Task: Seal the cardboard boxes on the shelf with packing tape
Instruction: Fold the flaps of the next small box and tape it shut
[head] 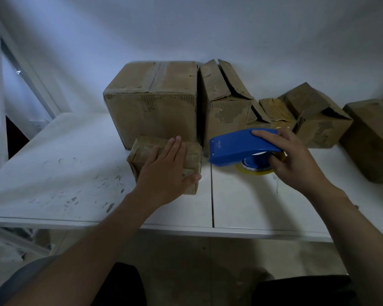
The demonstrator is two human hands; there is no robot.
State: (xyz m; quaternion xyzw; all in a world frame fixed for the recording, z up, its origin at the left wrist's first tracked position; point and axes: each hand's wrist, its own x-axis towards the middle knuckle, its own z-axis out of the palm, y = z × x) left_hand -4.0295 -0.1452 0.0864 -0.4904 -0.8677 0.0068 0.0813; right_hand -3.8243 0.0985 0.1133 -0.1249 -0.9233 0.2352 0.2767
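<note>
Your left hand (166,168) lies flat with straight fingers, pressing down on the small box (142,149) near the front of the shelf (64,173). Your right hand (296,162) grips the blue tape dispenser (241,145), fingers curled over its top and under its body beside the yellowish tape roll (255,172). The dispenser sits at 3 o'clock of that box, its nose just beside the box's right edge.

You look ready to lay a strip. Keep the left palm firm so the light box cannot slide. Start the tape on a side wall, then draw it across the seam in one steady pull, leaving overhang at both ends.

At 12 o'clock of the small box stands the large box (153,102), its top seam apparently taped. At 1 o'clock the tall box (226,102) has its flaps gaping, and at 2 o'clock a crumpled box (318,120) is open too. What any of them holds is hidden.
</note>
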